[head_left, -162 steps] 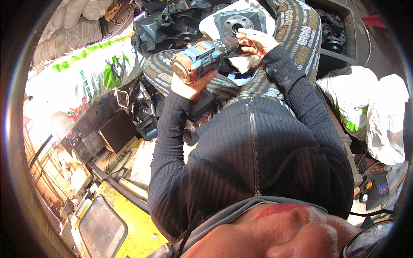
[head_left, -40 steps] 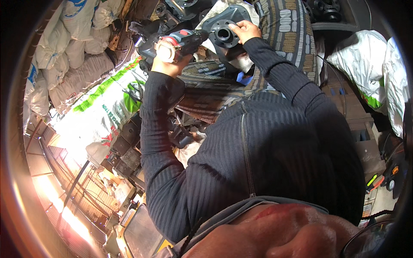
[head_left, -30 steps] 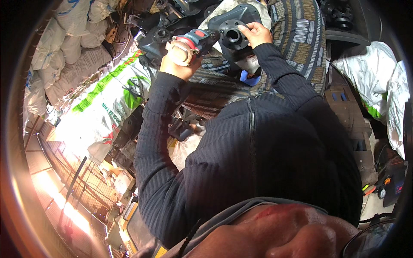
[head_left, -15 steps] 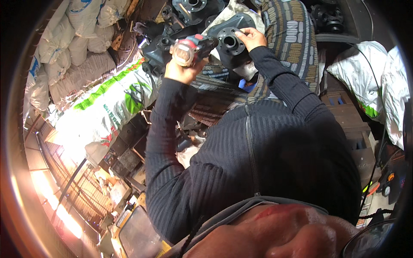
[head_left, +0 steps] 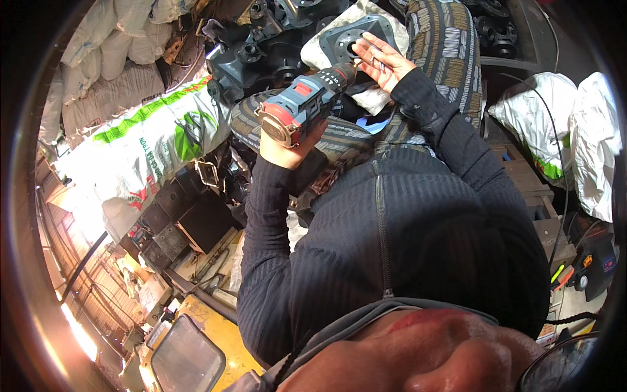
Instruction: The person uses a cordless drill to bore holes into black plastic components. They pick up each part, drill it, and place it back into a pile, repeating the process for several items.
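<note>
Since the frame half a second earlier, the right hand (head_left: 382, 62) has come off the dark grey flanged casting (head_left: 358, 40) and opened, palm up, with a few slim metal pieces, probably screws or bits, lying across its fingers. The casting rests on a pale cloth (head_left: 375, 98) over a striped cushion (head_left: 450, 46), square flange upward, its round central bore just beside the chuck of the cordless drill (head_left: 304, 108). The left hand (head_left: 287, 147) is clenched round the drill's grip from below, its red-and-brass rear cap toward the camera and its nose pointing at the casting.

To do this step well, judged from the pose: keep the palm level so the small pieces do not roll off, and steady the tool axis square to the flange face before any trigger pull.

Further dark castings (head_left: 248, 55) lie beyond; a white-and-green printed sack (head_left: 150, 140) lies to the person's left, and white bags (head_left: 575, 137) to the right.
</note>
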{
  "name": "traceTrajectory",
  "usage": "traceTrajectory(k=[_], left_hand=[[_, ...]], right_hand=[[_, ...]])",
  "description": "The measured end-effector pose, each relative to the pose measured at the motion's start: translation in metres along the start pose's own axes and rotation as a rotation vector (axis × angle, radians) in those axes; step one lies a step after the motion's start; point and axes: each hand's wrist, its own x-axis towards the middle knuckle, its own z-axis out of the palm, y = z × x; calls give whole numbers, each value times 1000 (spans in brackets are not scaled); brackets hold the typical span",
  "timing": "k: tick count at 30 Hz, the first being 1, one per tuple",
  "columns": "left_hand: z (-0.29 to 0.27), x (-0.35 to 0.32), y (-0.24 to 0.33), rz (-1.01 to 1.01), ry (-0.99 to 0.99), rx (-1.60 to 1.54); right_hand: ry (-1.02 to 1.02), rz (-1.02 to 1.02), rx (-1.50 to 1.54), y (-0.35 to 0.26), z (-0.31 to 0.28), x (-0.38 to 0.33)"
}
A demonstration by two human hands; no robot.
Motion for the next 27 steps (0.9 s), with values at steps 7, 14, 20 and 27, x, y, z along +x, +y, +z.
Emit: traceTrajectory(k=[7,14,20,27], left_hand=[[5,-10,-6,34,28,77],[9,-9,-10,-21,-23,127],[9,-6,-8,-5,-81,176],[2,-3,-19,-149,-22,99]], right_hand=[[196,-39,-2,20,7,4],[329,-34,12,29,2,7],[294,-26,-111,32,5,-2],[651,-2,-279,26,-23,-33]])
